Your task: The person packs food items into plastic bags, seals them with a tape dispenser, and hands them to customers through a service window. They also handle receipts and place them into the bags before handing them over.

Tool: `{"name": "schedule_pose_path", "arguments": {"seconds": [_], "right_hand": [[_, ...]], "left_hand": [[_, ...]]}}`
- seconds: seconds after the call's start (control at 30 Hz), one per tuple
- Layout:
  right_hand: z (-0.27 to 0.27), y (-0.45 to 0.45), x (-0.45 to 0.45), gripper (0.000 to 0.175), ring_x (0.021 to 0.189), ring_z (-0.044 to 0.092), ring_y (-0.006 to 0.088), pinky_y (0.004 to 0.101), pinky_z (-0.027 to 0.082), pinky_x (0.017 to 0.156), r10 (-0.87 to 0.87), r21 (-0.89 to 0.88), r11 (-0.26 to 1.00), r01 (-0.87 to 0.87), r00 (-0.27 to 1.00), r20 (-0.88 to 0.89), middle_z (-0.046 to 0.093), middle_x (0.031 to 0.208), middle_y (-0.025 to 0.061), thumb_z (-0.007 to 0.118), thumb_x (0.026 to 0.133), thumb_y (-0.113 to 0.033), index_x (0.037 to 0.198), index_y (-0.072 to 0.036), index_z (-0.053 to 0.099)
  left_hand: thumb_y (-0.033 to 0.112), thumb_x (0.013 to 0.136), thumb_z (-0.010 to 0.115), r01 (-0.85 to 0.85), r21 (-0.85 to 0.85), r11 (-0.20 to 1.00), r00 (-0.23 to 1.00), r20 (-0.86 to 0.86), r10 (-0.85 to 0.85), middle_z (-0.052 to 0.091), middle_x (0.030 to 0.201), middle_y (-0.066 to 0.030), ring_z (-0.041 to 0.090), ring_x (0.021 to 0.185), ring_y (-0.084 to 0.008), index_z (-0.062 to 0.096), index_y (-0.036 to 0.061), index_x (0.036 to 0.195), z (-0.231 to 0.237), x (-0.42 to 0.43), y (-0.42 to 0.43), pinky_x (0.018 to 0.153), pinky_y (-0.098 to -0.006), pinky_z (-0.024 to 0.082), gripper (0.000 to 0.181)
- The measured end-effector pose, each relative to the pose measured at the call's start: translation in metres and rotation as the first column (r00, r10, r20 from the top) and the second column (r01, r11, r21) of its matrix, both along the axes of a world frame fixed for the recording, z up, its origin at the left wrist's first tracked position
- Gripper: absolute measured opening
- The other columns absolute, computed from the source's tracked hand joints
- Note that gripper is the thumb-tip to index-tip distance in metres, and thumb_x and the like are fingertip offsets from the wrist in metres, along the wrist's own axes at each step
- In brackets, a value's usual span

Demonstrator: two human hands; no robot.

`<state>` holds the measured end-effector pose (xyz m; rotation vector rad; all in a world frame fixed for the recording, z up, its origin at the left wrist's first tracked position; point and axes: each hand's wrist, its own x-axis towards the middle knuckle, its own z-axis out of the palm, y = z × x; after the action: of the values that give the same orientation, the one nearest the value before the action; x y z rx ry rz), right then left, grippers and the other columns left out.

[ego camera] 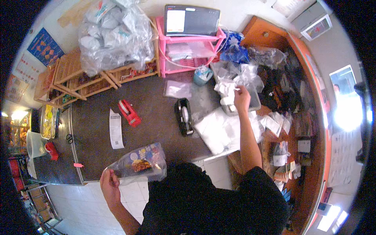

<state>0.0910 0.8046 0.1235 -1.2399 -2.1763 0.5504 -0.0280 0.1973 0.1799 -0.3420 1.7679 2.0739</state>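
My left hand [110, 182] is closed on one end of a clear plastic bag [155, 167] with a printed food picture, held over the counter's front edge. Up at the right, my right hand [242, 98] pinches white tissue-like packets [227, 91] at a clear plastic container [255, 101]. Below that container lies a stack of white plastic bags [216, 132]. Between my hands a black tape dispenser [184, 117] stands on the dark counter [155, 117]. Farther left are a red tape dispenser [129, 113] and a printed paper slip [116, 129].
A pink plastic rack [191, 38] holds a screen [192, 20] at the back. Left of it, a bamboo shelf [102, 77] carries a large bag of wrapped cups [114, 38]. Scissors [69, 138] and a pink marker [78, 165] lie at left; an orange cabinet [318, 117] borders the right.
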Motion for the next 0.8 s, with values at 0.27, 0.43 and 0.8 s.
{"name": "schedule_pose_path", "arguments": {"seconds": [0.27, 0.43, 0.8], "right_hand": [[-0.094, 0.143, 0.023, 0.029, 0.072, 0.068, 0.033, 0.0423, 0.051, 0.068, 0.177, -0.058, 0.984, -0.169, 0.967, 0.184, 0.069, 0.077, 0.0168, 0.076, 0.083, -0.028, 0.09, 0.0, 0.069], [-0.065, 0.142, 0.022, 0.029, 0.075, 0.065, 0.0403, 0.0471, 0.05, 0.068, 0.15, 0.07, 0.984, -0.163, 0.976, 0.159, 0.067, 0.078, 0.0183, 0.069, 0.088, -0.032, 0.083, -0.003, 0.068], [0.009, 0.138, 0.026, 0.025, 0.068, 0.064, 0.0349, 0.0425, 0.049, 0.063, 0.072, 0.15, 0.984, -0.092, 0.989, 0.128, 0.067, 0.074, 0.0171, 0.074, 0.084, -0.024, 0.08, 0.0, 0.068]], "left_hand": [[0.027, 0.1, 0.058, -0.072, -0.227, 0.971, 0.997, -0.005, 0.073, 0.047, 0.063, 0.0025, 0.039, 0.05, -0.0062, 0.06, 0.0072, 0.089, 0.003, 0.005, 0.017, 0.043, -0.0228, 0.026, 0.022], [0.027, 0.1, 0.057, 0.003, -0.376, 0.927, 0.995, -0.09, -0.04, 0.048, 0.064, 0.0017, 0.04, 0.052, -0.0067, 0.06, 0.0071, 0.09, 0.003, -0.003, 0.023, 0.046, -0.0225, 0.028, 0.023], [0.025, 0.101, 0.056, 0.119, -0.32, 0.94, 0.979, -0.121, -0.165, 0.048, 0.064, 0.0002, 0.043, 0.057, -0.0083, 0.058, 0.0081, 0.088, 0.011, 0.001, 0.044, 0.05, -0.0239, 0.032, 0.021]]}}
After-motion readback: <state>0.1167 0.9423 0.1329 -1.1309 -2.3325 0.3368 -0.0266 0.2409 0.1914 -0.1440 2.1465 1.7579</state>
